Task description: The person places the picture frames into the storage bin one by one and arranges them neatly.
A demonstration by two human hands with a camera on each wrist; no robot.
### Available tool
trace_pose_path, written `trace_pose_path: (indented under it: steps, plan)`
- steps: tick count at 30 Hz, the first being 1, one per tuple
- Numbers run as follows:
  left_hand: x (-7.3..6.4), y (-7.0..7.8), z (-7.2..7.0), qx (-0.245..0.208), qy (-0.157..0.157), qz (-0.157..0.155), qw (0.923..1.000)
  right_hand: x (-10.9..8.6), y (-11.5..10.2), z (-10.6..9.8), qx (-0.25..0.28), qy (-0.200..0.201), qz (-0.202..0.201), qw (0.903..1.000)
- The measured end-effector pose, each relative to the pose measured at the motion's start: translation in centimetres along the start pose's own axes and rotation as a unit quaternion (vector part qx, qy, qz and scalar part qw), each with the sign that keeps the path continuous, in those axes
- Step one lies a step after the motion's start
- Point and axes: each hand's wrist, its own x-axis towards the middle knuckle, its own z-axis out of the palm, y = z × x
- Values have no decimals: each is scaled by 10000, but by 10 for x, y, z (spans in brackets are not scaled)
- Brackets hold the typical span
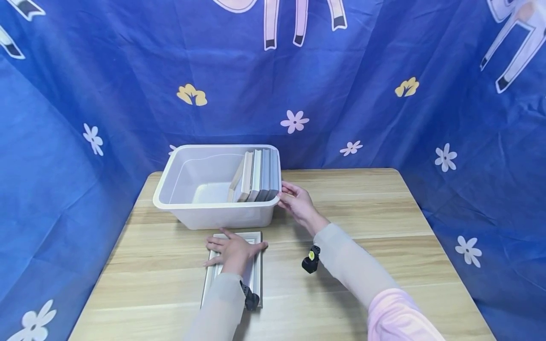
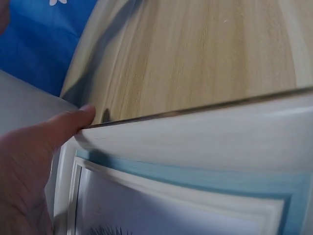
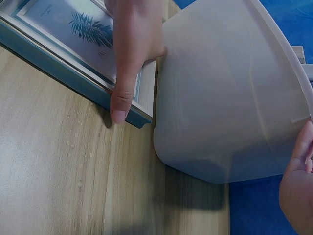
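A picture frame (image 1: 258,272) with white and blue moulding lies flat on the table, just in front of a white plastic bin (image 1: 222,218). My left hand (image 1: 236,251) rests across the frame with its fingers spread. Its thumb reaches over the frame's side edge, as the right wrist view shows. A plant print shows inside the frame (image 3: 88,36) in that view. At the bin's front right corner, my right hand (image 1: 298,206) holds the rim with thumb and fingers. Several flat, frame-like pieces (image 1: 265,175) stand on edge along the bin's right side, the leftmost one leaning.
The wood-grain table (image 1: 362,203) extends to both sides of the bin. Blue cloth (image 1: 239,104) with flowers and animal legs hangs behind the table and along its sides. A small black camera (image 1: 310,263) is strapped to the right wrist, another (image 1: 251,300) to the left.
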Motion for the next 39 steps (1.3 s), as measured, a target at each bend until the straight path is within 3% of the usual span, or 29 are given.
trace_pose_path:
  steps: [7, 13, 19, 26, 39]
  plan:
    - [1, 0, -4, 145, -201, -68, 9997, 1, 2, 0, -25, -15, -33, 10000]
    - [-2, -4, -10, 178, -266, 108, 9994, -1, 0, 0, -9, -60, -71, 10000]
    - [-8, -6, -22, 118, -354, 472, 9982, -2, -1, 0, -6, -93, -48, 9999]
    - [-16, -8, -37, 80, -245, 971, 9949, -2, 0, 0, 24, -98, -64, 9999]
    - [-33, -12, -61, -554, 182, 1584, 9856, -1, 1, -1, -8, -108, 8, 9999]
